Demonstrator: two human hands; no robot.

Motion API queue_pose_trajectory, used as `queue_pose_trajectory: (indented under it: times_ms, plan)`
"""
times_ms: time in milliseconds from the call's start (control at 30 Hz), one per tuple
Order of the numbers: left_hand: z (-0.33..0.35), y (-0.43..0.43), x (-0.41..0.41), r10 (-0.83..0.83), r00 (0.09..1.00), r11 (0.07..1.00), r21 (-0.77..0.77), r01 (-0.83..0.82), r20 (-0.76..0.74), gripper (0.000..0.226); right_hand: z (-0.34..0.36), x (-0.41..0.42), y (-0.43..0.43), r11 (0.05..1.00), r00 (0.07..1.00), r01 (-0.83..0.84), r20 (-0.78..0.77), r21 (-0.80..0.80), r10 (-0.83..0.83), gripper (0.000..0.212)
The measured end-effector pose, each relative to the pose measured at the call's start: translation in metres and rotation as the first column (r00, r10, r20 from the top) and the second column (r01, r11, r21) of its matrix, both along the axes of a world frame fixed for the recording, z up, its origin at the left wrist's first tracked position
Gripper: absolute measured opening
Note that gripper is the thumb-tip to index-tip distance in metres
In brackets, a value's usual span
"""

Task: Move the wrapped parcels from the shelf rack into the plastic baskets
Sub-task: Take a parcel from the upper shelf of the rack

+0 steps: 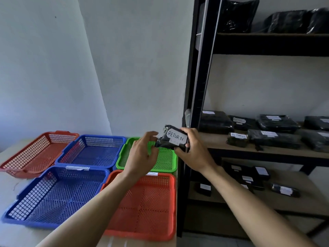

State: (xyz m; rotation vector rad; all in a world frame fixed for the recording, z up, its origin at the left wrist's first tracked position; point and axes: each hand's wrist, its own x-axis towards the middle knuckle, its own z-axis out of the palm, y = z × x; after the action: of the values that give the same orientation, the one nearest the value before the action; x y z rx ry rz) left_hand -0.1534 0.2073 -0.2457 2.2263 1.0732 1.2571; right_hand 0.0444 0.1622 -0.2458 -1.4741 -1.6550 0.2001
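My right hand [193,148] grips a small black wrapped parcel [170,139] with a white label reading RETURN. It hangs above the right edge of the green basket [165,163]. My left hand [142,154] hovers just left of the parcel with fingers loosely spread, its fingertips close to the wrap; whether they touch it I cannot tell. Several more black parcels [274,128] lie on the middle shelf of the black rack [197,82], others on the top and lower shelves.
Several mesh baskets stand on the table left of the rack: a red one [147,227] nearest, a blue one [53,218] beside it, another blue [92,139] and another red [23,164] behind. The rack's upright post stands right beside the baskets.
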Motion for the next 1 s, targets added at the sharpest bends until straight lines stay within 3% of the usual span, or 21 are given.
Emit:
queue_pose_trajectory:
  times_ms: [167,300,533,733,933,1000]
  plan:
    - [-0.041,0.028,-0.017,0.044,0.999,0.992,-0.118,-0.046,-0.012,0.04,-0.041,-0.028,0.031,0.986,0.993,0.052,0.117,-0.157,-0.034,0.063]
    - [-0.077,0.067,-0.023,0.046,0.983,0.956,-0.276,-0.096,-0.18,0.05,-0.07,-0.033,0.081,0.948,0.965,0.078,0.26,-0.308,0.005,0.062]
    - [-0.126,0.147,0.001,0.033,0.912,0.902,-0.38,-0.204,-0.409,0.045,-0.134,-0.015,0.186,0.803,0.932,0.217,0.363,-0.556,0.0,0.055]
    - [-0.162,0.199,0.032,-0.046,0.833,0.879,-0.418,-0.228,-0.551,0.042,-0.195,0.009,0.254,0.706,0.833,0.403,0.553,-0.582,-0.021,0.061]
    - [-0.194,0.233,0.057,-0.103,0.791,0.853,-0.463,-0.242,-0.603,0.04,-0.241,0.016,0.296,0.662,0.817,0.478,0.569,-0.578,-0.093,0.062]
    - [-0.203,0.244,0.063,-0.119,0.791,0.833,-0.493,-0.249,-0.6,0.04,-0.253,0.016,0.305,0.64,0.808,0.509,0.575,-0.575,-0.126,0.075]
